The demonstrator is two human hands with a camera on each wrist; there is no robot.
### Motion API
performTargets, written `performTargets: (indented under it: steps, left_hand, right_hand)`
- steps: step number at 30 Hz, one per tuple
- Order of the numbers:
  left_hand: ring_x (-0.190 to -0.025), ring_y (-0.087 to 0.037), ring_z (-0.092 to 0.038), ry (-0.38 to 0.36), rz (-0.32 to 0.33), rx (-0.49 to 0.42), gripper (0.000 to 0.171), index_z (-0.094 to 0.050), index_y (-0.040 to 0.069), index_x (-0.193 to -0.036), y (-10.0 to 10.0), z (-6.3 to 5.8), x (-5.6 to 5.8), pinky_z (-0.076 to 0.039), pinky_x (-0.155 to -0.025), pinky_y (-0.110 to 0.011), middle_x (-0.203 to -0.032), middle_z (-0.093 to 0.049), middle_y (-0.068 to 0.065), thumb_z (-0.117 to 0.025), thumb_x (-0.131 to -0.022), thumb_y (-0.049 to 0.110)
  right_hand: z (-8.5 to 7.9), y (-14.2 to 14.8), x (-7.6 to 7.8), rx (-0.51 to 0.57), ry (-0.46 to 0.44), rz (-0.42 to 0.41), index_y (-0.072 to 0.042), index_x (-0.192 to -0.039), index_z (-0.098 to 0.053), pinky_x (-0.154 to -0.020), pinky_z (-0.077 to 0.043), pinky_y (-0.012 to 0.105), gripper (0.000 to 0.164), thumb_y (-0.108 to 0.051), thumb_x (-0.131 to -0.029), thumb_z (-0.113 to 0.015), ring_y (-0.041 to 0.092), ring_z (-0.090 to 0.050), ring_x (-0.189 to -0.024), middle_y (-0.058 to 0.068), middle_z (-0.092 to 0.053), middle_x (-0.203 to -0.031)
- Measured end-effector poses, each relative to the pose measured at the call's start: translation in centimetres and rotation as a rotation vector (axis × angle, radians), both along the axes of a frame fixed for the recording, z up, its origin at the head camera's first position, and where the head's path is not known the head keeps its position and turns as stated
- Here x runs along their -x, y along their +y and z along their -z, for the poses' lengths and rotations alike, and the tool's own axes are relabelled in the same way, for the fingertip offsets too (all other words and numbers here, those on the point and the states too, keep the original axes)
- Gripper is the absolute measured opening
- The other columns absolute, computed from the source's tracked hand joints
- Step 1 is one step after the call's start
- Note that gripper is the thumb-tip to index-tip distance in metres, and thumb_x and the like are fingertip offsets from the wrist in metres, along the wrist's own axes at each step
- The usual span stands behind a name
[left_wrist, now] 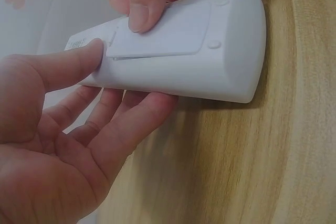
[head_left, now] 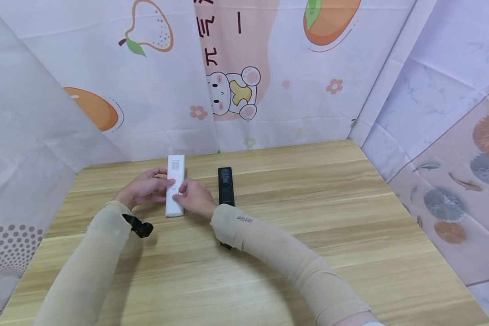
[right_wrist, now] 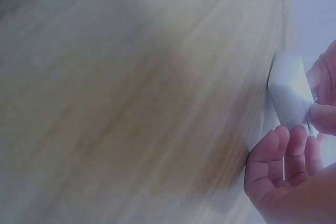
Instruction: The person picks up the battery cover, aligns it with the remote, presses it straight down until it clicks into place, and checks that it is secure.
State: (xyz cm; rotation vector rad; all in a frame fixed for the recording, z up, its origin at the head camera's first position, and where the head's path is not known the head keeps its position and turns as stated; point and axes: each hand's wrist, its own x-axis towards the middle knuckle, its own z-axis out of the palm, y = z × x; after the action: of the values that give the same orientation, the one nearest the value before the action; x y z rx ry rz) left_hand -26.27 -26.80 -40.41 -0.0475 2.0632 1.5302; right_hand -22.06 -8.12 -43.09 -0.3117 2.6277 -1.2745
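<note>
A white remote control (head_left: 176, 170) lies back side up over the left part of the table, a label near its far end. My left hand (head_left: 148, 185) grips it from the left, thumb (left_wrist: 73, 62) on the back and fingers along the lower side. From the right, my right hand (head_left: 197, 198) holds it too, its thumb (left_wrist: 140, 14) pressing on the battery cover (left_wrist: 181, 32). A thin dark gap shows along one edge of that cover. In the right wrist view, curled right fingers (right_wrist: 262, 163) are close beside the remote's end.
A black remote control (head_left: 226, 183) lies right of the white one, its near end overlapped by my right sleeve (head_left: 277, 251). The wooden table (head_left: 309, 181) meets a printed curtain (head_left: 159, 99) at the back, with another sheet (head_left: 452, 136) hanging at the right.
</note>
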Motion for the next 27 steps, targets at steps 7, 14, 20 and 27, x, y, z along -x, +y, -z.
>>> performTargets:
  steps: [7,14,20,27]
  left_hand:
    - [-0.099,-0.02,-0.065,-0.006,-0.003,-0.005,0.065,-0.023,0.005,-0.155,0.04,0.07,0.05,-0.058,-0.088,-0.043,-0.119,-0.06,-0.012,-0.061,-0.104,0.019]
    - [-0.102,-0.021,-0.065,-0.005,0.002,0.006,0.066,-0.023,0.005,-0.156,0.07,-0.17,-0.06,-0.058,-0.089,-0.044,-0.128,-0.055,-0.017,-0.061,-0.104,0.02]
    - [-0.101,-0.021,-0.065,-0.009,0.001,0.008,0.065,-0.023,0.004,-0.156,0.22,-0.4,-0.19,-0.058,-0.09,-0.043,-0.131,-0.053,-0.019,-0.06,-0.104,0.019]
    - [-0.1,-0.021,-0.066,-0.009,-0.005,-0.002,0.064,-0.024,0.004,-0.154,0.15,-0.24,-0.2,-0.058,-0.089,-0.044,-0.132,-0.052,-0.021,-0.06,-0.104,0.018]
  right_hand:
    - [0.05,-0.04,0.09,0.02,-0.026,0.02,-0.012,-0.109,-0.058,-0.056,-0.044,0.02,0.028,-0.029,-0.095,-0.075,0.008,-0.055,-0.067,-0.003,-0.059,-0.082]
    - [-0.34,-0.18,-0.1,0.063,-0.103,0.089,-0.009,-0.139,-0.05,-0.055,-0.049,0.023,0.056,-0.03,-0.094,-0.076,0.01,-0.058,-0.066,-0.003,-0.061,-0.084]
    - [-0.2,-0.14,0.15,0.14,-0.188,0.077,-0.01,-0.134,-0.06,-0.055,-0.059,0.033,0.042,-0.028,-0.097,-0.072,0.019,-0.066,-0.064,-0.002,-0.064,-0.082]
    - [-0.01,-0.1,0.44,0.232,-0.257,0.089,-0.008,-0.128,-0.064,-0.053,-0.06,0.034,0.035,-0.024,-0.097,-0.072,0.018,-0.065,-0.06,-0.001,-0.065,-0.085]
